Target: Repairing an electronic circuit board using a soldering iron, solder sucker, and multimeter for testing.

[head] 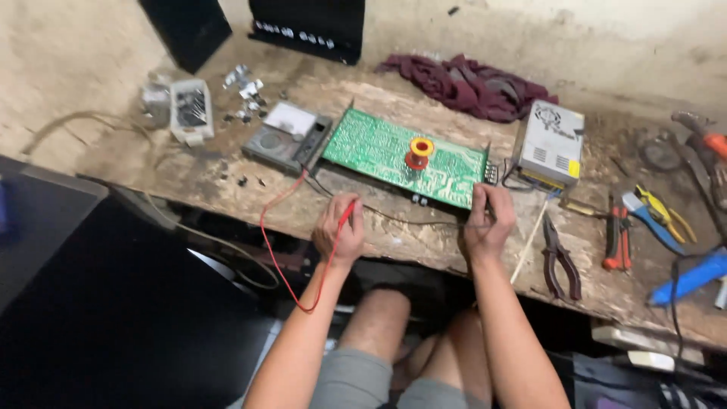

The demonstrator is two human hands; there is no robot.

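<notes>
A long green circuit board (pixel 379 148) lies on the worn wooden bench (pixel 424 238), with a red and yellow solder spool (pixel 419 151) standing on it. My left hand (pixel 338 227) grips a red test probe (pixel 344 216) near the board's front edge; its red lead (pixel 276 242) loops down over the bench edge and back up to a grey meter (pixel 288 138) at the board's left end. My right hand (pixel 487 220) is closed around a dark probe at the board's front right corner, where a black lead (pixel 401 220) runs along the bench.
A metal power supply box (pixel 553 142) sits right of the board. Pliers (pixel 562 261), red and yellow-handled cutters (pixel 617 238) and a blue tool (pixel 693 276) lie at the right. A maroon rag (pixel 469 87) lies behind, small metal parts (pixel 242 83) at back left. My bare knees (pixel 382 326) are under the bench.
</notes>
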